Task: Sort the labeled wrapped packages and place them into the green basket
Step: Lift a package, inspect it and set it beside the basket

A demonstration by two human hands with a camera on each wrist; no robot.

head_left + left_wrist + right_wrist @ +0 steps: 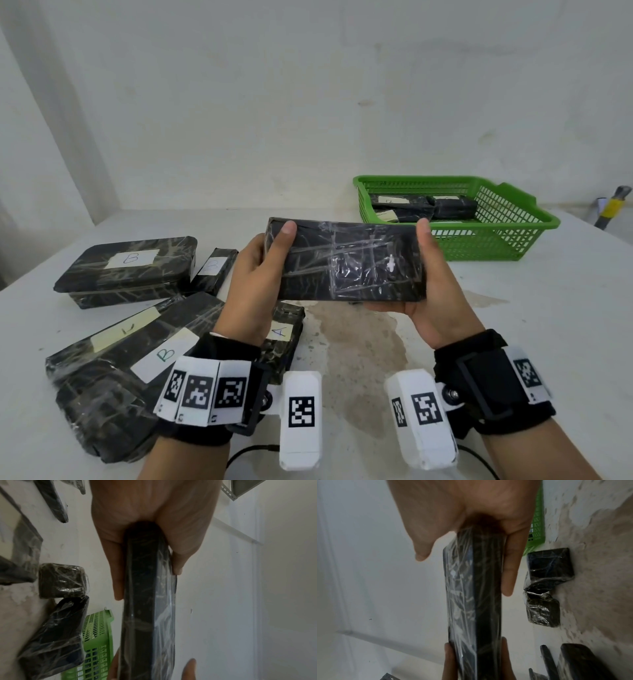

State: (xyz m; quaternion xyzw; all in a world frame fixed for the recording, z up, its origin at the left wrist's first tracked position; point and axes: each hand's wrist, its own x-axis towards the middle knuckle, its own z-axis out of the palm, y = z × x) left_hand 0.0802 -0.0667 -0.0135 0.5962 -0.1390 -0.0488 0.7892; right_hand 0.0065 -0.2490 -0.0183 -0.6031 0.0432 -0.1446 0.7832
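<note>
A flat black plastic-wrapped package [346,262] is held above the table between both hands, its upward face showing no label. My left hand [260,270] grips its left end, thumb on top. My right hand [428,274] grips the right end the same way. Both wrist views show the package [147,601] [476,595] edge-on, with fingers [118,574] [511,568] curled round it. The green basket [513,240] stands at the back right, with several wrapped packages [421,207] inside.
Several labeled packages lie on the table at the left: a large one marked B [126,267], a small one [214,269], two long overlapping ones [137,363] and one marked A [284,335]. A brown stain [359,342] marks the table centre.
</note>
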